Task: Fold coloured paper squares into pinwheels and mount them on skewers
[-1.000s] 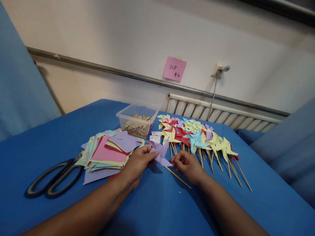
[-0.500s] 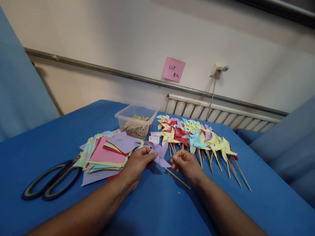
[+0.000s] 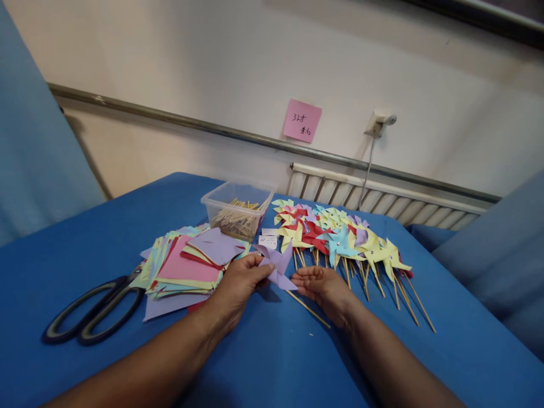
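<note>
My left hand (image 3: 238,283) pinches the left side of a purple paper pinwheel (image 3: 278,264) that rests on the blue tablecloth (image 3: 276,357). A thin wooden stick (image 3: 306,309) runs from under the pinwheel toward me. My right hand (image 3: 322,285) lies palm up just right of the pinwheel, fingers spread and pointing left at its lower edge, nothing in it. A row of finished pinwheels (image 3: 340,235) in yellow, red, blue and purple lies behind my right hand.
A pile of coloured paper squares (image 3: 187,263) sits by my left hand, with large black scissors (image 3: 91,311) to its left. Behind stands a clear plastic box of wooden sticks (image 3: 238,215). A pink note (image 3: 302,120) hangs on the wall.
My right hand has turned from a closed pinch beside the pinwheel to an open, palm-up pose. The left hand and pinwheel have barely moved.
</note>
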{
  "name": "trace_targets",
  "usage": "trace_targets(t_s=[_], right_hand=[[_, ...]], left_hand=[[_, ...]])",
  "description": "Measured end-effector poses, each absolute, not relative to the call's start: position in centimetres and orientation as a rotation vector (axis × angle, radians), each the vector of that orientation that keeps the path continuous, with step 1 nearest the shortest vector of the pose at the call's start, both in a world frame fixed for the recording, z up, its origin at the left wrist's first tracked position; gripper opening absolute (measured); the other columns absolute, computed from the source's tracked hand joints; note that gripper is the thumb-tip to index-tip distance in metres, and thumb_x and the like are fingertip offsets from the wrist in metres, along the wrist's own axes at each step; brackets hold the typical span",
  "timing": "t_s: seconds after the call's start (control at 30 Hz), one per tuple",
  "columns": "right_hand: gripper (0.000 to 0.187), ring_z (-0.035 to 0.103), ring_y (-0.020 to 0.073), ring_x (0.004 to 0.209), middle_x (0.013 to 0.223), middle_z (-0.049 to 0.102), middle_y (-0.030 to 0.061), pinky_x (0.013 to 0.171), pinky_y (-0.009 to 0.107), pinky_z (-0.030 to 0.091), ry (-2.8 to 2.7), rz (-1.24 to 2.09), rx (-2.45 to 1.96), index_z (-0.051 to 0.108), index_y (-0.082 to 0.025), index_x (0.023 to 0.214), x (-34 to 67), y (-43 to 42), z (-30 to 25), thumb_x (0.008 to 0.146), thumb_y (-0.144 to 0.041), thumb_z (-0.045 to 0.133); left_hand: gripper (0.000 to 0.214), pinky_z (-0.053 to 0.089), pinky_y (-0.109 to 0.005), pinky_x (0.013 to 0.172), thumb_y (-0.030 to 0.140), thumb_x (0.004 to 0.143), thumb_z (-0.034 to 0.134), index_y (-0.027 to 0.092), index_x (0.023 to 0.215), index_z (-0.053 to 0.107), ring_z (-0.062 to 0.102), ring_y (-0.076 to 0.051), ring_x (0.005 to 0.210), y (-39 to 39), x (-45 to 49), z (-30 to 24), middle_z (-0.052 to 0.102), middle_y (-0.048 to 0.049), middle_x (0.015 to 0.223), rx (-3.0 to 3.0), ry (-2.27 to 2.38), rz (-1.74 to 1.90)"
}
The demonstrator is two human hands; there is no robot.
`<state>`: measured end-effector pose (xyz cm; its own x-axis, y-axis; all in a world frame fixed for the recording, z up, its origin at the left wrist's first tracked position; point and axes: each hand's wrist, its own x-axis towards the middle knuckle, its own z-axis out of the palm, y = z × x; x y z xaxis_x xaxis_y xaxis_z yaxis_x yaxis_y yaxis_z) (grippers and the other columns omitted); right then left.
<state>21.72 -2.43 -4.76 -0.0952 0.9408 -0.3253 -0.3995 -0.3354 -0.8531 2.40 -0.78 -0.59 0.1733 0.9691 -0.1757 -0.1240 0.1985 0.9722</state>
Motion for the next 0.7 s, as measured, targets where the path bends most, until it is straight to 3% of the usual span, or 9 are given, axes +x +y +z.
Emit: trace_targets(t_s=[0.43,0.7], right_hand=[[0.035,0.067,0.0160,0.056,0.066,0.068,0.0025,0.049,0.024,0.050,-0.987,1.533,-1.182,0.059,-0.015,0.078,20.7,-2.7,-4.5,0.059,-0.034,0.081],[0.033,0.051,0.0077,0.042,0.051,0.058,-0.0048,0.043,0.020,0.038,-1.154,1.385,-1.309,0.056,-0.017,0.065,20.8,-2.7,-4.2,0.062,-0.044,0.076]], left_hand=[[0.024,0.034,-0.023,0.050,0.032,0.062,0.071,0.018,0.058,0.052,0.045,-0.010,0.049,-0.7,2.4,-0.6,0.049,0.0056,0.052,1.059,1.080,1.017],[0.021,0.038,-0.024,0.053,0.032,0.062,0.071,0.017,0.060,0.056,0.049,-0.011,0.052,-0.7,2.4,-0.7,0.054,0.0042,0.055,1.047,1.071,1.009]])
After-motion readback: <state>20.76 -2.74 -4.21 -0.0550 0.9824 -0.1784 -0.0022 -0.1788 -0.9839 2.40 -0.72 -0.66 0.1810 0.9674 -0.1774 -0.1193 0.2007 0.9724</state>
